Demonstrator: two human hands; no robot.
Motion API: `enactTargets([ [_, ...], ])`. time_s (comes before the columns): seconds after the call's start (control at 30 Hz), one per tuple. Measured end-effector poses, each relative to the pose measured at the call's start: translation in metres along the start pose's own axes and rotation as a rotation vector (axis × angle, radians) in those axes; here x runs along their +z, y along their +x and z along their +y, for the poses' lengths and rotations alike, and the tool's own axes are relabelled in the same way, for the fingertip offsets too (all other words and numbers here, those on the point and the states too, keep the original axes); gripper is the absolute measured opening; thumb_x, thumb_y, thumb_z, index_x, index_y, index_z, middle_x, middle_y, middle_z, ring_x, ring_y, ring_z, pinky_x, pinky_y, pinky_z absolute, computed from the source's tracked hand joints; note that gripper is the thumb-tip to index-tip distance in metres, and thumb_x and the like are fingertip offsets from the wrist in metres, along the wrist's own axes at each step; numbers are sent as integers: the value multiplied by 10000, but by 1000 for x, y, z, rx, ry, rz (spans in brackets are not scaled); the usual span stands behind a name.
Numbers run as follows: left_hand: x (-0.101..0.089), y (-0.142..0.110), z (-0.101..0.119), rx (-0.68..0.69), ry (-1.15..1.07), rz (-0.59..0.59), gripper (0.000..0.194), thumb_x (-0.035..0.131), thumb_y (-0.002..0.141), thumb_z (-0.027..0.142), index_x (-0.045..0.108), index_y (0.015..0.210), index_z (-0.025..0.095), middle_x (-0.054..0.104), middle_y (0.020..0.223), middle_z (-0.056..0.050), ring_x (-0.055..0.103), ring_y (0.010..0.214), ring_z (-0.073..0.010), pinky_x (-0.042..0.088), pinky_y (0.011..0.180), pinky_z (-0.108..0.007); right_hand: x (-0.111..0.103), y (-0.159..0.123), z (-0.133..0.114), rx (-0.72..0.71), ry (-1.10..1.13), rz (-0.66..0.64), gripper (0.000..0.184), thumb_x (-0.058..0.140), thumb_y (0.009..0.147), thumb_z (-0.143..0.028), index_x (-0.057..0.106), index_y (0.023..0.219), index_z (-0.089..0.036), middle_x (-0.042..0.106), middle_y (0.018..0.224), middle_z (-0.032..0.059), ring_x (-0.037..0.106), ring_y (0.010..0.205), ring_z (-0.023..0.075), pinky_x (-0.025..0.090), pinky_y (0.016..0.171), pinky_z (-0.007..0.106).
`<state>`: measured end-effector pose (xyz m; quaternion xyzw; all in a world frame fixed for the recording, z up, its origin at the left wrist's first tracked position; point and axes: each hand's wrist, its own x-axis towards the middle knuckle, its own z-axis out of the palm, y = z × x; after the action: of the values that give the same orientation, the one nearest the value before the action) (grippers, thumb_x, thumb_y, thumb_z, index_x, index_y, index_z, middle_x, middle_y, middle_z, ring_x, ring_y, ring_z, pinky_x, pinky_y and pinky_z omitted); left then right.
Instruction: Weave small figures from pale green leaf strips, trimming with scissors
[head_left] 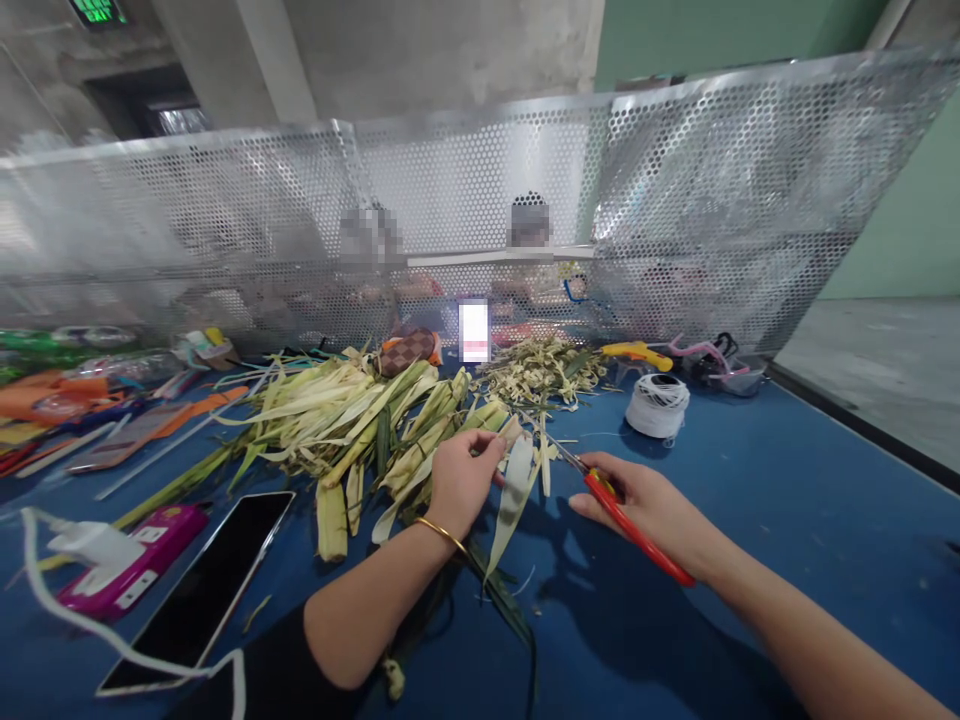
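Note:
Pinched between the fingers of my left hand (469, 475) is a pale leaf strip (516, 480), its pointed end hanging toward the table. My right hand (649, 505) grips a pair of red-handled scissors (634, 530), whose blades point up and left near the strip. Whether the blades touch it, I cannot tell. Left of my hands lies a heap of long yellow-green leaves and stalks (337, 400). Behind them is a pile of small pale trimmings (544, 370). Dark green leaves (506, 595) lie under my left wrist, which wears a gold bangle.
A ball of white string (657, 407) stands at right, with a yellow-handled tool (637, 354) behind it. At left lie a black phone (206, 580), a purple power strip (139, 560) with a white cable, and orange scraps (45, 398). A perforated metal screen (480, 180) closes the back; people sit beyond it.

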<state>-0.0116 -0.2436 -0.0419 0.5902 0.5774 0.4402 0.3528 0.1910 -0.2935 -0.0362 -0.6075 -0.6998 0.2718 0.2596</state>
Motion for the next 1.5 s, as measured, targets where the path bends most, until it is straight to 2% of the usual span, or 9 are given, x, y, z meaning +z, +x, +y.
enactTargets([
  [0.17,5,-3,-2,-81,-95,-22,196,577,767,349,629,726,164,582,467,24,397,323,-65,313,370,-174,2,0,-3,-3,-140,0,471,583,720,-603,651,999,-229,628,703,11,522,592,181,382,538,262],
  [0.37,7,-8,1,-80,-139,-30,200,614,746,353,599,674,167,525,419,52,382,318,-55,281,365,-164,3,0,-3,-18,-137,5,433,572,739,-571,669,1000,-240,658,757,30,554,645,200,391,564,263],
  [0.63,5,-10,10,-128,-213,-53,253,684,688,398,604,648,160,496,416,69,349,313,-36,251,357,-165,4,3,1,-12,-3,-95,452,575,740,-581,689,972,-211,582,625,-10,463,547,148,353,517,237],
  [0.8,4,-6,9,-172,-255,-103,254,681,694,395,604,675,153,475,405,71,336,314,-39,224,335,-164,5,2,0,-20,44,-97,391,559,753,-573,686,847,-214,537,590,-25,432,539,140,339,516,238],
  [1.0,3,-3,3,-172,-280,-150,271,676,697,407,599,688,148,463,405,67,324,316,-36,209,322,-161,5,0,-2,-16,67,-74,351,588,747,-540,700,824,-217,523,556,-28,400,509,128,311,478,233],
  [1.23,4,-2,3,-204,-301,-171,249,703,664,378,595,679,153,554,565,29,526,461,-79,318,378,-168,0,-2,-8,-14,-45,-86,347,554,769,-546,654,765,-214,497,554,-24,395,530,137,288,491,246],
  [1.33,4,-2,2,-212,-282,-153,260,717,636,388,618,668,149,569,563,21,542,507,-97,347,430,-187,0,-3,-9,-29,-94,-74,382,508,790,-576,615,714,-218,499,545,-21,422,532,145,294,489,245],
  [1.4,3,-1,2,-203,-307,-119,281,738,593,396,637,656,142,589,583,15,522,526,-93,368,475,-201,-1,-1,-7,-40,-171,-21,375,485,815,-567,622,740,-225,566,580,-6,488,553,163,313,499,248],
  [1.5,1,-1,4,-243,-418,-88,314,768,530,399,635,655,143,589,596,19,486,522,-84,373,505,-213,-5,4,4,18,-417,123,322,493,839,-501,646,926,-232,687,735,52,606,659,221,340,531,266],
])
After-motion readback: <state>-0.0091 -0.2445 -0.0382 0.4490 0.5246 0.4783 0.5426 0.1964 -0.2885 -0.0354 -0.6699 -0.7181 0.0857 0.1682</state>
